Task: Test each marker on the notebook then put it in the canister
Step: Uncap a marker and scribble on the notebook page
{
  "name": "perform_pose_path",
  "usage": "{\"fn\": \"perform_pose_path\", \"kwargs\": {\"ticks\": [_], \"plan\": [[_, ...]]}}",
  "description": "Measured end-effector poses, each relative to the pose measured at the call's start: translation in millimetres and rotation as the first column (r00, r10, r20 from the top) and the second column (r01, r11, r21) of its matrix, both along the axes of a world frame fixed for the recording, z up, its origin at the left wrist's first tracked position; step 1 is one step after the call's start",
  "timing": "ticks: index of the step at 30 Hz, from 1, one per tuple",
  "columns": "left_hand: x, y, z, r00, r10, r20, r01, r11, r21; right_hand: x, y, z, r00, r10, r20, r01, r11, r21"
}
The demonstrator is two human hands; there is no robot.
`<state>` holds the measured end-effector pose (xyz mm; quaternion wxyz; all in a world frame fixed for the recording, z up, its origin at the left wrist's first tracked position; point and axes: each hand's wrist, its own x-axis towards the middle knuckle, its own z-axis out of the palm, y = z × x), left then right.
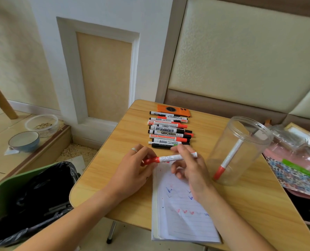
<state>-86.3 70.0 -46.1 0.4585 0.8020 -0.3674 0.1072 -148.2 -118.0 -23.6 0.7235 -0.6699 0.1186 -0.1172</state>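
Cream panelled walls back a small wood-grain table (118, 171). Far left on the floor sit a clear plastic tub (41, 124) and a blue-rimmed ceramic bowl (24, 141), then a green bin lined with a black bag (29, 201). Over the table, the left hand (132, 171), ring on one finger, grips the red cap of a white-barrelled red marker (170, 158); the right hand (190, 167) pinches its barrel, held level above the lined notebook (181, 214) scattered with red and blue ticks. Behind lies a row of whiteboard markers (169, 132) and an orange phone (173, 109). Right, a clear plastic canister (241, 151) stands holding one red-capped marker (228, 161), cap down.
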Motion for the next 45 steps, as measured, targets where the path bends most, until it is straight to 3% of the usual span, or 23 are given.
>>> {"fn": "perform_pose_path", "kwargs": {"ticks": [3,8,21,36,45], "plan": [[-2.0,-0.7,1.9,1.0,0.002,0.024,-0.003,1.0,0.017,2.1,-3.1,-5.4,0.991,-0.105,0.086,0.101,0.994,0.047],[-6.4,-2.5,2.7,0.996,-0.08,0.028,0.08,0.997,0.017,3.3,-1.0,-11.5,0.997,0.004,0.072,0.004,0.993,-0.116],[2.7,-7.2,-3.2,0.947,-0.125,-0.297,0.073,0.981,-0.18,-2.3,2.2,-8.8,0.98,0.197,0.015,-0.185,0.943,-0.277],[4.9,-5.5,-8.1,0.953,-0.081,-0.293,0.041,0.989,-0.141,-3.0,0.9,-9.3,0.986,0.155,-0.064,-0.167,0.934,-0.316],[1.7,-9.5,-4.9,0.985,-0.064,-0.163,0.05,0.995,-0.09,-2.5,2.1,-2.8,0.99,0.137,0.013,-0.125,0.93,-0.347]]}}
